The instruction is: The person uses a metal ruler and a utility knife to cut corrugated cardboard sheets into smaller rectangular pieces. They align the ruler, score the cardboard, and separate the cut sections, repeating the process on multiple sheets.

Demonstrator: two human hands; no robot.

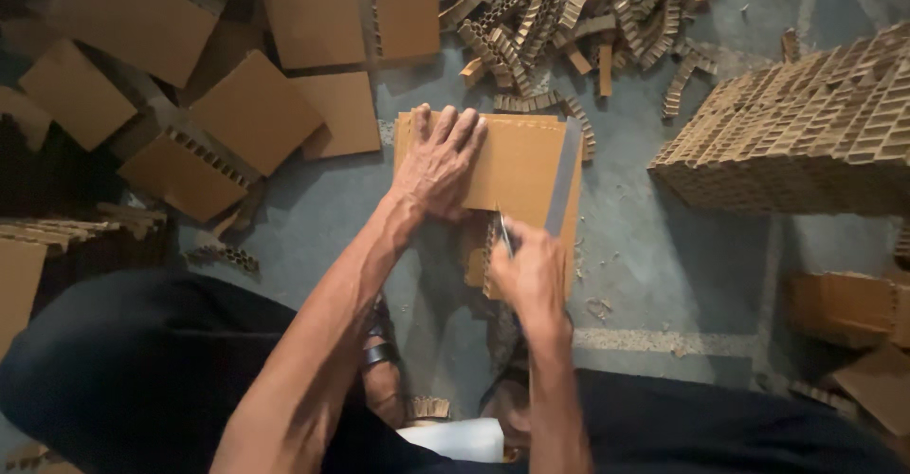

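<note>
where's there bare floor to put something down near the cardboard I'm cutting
Bare floor lies between the cardboard panel and the honeycomb block. Top is crowded with offcut strips; left with cut squares.

No labels, signs or screens show here, and the only package-like things are two plain brown cardboard boxes (844, 308) on the grey floor at the right edge, one boxy and closed, the other (877, 384) lying tilted just below it, both unmarked.
</note>
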